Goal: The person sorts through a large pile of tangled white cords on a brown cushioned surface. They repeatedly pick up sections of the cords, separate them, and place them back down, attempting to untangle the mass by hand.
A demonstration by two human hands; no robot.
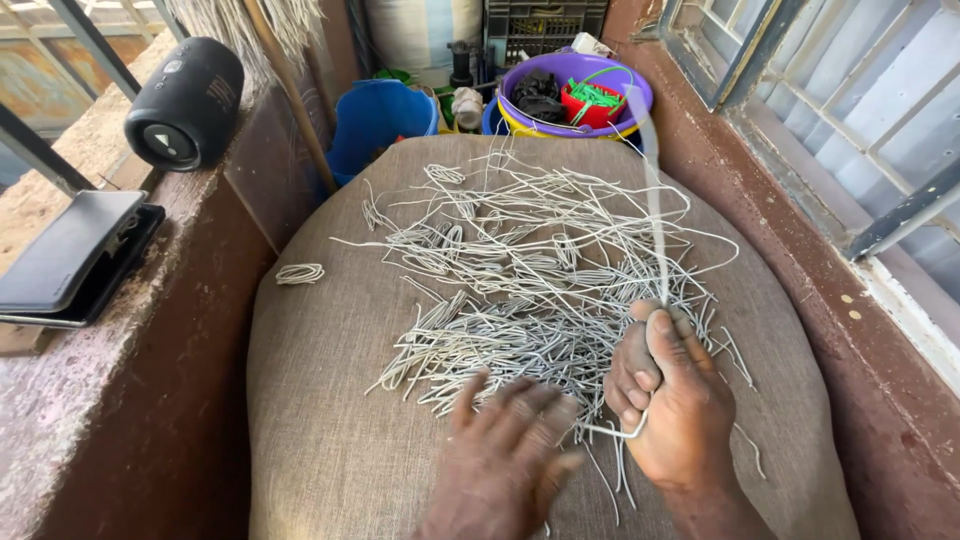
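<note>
My right hand closes in a fist around one pale grey cord rising towards the purple plastic basin; my left hand, fingers spread and empty, hovers over the loose heap of cut grey cords covering the brown burlap sack. One small coil lies apart; most cords look unsorted.

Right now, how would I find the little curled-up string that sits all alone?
Start at the big brown sack covered with a heap of pale strings. Look to the heap's left side, toward the low wall with the black speaker. There lies a small coil of string: it is wound into a neat loop and lies apart on bare cloth, while the others sprawl loose and tangled together.
</note>
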